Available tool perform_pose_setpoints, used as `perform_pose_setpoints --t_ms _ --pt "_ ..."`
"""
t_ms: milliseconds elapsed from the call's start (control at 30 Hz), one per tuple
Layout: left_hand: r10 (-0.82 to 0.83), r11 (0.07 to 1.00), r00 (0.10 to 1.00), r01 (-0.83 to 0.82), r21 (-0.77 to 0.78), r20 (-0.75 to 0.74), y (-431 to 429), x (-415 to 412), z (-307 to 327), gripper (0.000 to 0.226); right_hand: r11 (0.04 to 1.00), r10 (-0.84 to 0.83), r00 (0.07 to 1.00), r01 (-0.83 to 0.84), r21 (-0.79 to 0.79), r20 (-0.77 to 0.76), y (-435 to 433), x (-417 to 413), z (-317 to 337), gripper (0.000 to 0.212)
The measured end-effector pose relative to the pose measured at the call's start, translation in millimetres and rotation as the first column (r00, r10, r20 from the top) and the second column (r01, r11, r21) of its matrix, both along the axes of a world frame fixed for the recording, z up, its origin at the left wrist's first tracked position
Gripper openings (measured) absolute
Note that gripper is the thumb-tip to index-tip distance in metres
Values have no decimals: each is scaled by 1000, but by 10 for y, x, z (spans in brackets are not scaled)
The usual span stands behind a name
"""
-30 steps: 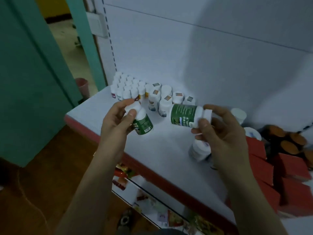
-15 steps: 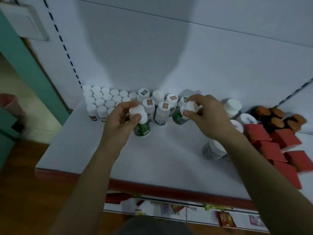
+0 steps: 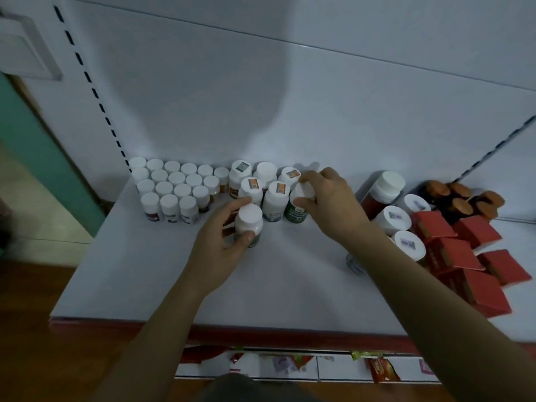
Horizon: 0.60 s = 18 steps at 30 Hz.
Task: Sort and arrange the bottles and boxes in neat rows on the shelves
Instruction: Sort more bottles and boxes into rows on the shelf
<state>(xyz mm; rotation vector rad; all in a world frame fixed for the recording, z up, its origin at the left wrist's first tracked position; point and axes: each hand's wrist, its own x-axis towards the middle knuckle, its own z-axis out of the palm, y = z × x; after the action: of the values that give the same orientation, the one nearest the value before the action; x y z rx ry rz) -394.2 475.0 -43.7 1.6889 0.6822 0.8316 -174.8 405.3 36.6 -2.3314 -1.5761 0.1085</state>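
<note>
- White shelf with a red front lip runs along a pale back panel. A lower shelf with packets shows beneath it.
- Done, as we judge it: small bottles stand at the back left in a tight block of rows, caps up. Mid bottles, most with stickered caps, form two short rows just to their right.
- Our left hand grips the left bottle, fingers and thumb curled round its body. It is just in front of the mid bottles, and we cannot tell whether its base touches the shelf.
- Our right hand pinches the cap of the right bottle. That bottle sits at the right end of the nearer mid row, close against its white neighbour.
- Both held bottles are upright, long axis vertical, caps pointing up toward us, green labels showing on the near side.
- Left to do, we judge: big bottles at the right stand loosely, and the rearmost one is tilted.
- Red boxes lie askew in a heap, and brown-capped bottles cluster behind them in no clear row.
- We put the task at under half done: the left side is ordered, the right side is not.
</note>
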Motion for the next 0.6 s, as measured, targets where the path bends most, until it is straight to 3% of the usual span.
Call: perform_pose_setpoints --t_ms 100,167,267,333,433,600 --pt "-15 999 1000 15 -33 -1 -42 -48 -41 75 997 -27 999 24 70 40 -74 -61 -51 49" --pt "-13 1000 999 12 -23 -41 -53 -50 -85 81 979 -42 998 33 199 40 -161 -125 -89 44" --pt "48 998 988 -41 49 -147 -72 -20 -99 69 943 72 994 -40 330 -85 -210 -299 -89 30" --pt "52 995 980 -35 89 -191 -97 -9 -83 61 941 259 955 -216 260 -147 -194 -414 -83 33" --pt "-2 992 972 32 124 -233 -130 -8 -71 57 885 465 879 -459 77 -109 -135 -451 -128 47" --pt "62 985 970 -22 169 -237 -129 22 -116 55 901 434 891 -429 66 -135 -90 -358 -131 44"
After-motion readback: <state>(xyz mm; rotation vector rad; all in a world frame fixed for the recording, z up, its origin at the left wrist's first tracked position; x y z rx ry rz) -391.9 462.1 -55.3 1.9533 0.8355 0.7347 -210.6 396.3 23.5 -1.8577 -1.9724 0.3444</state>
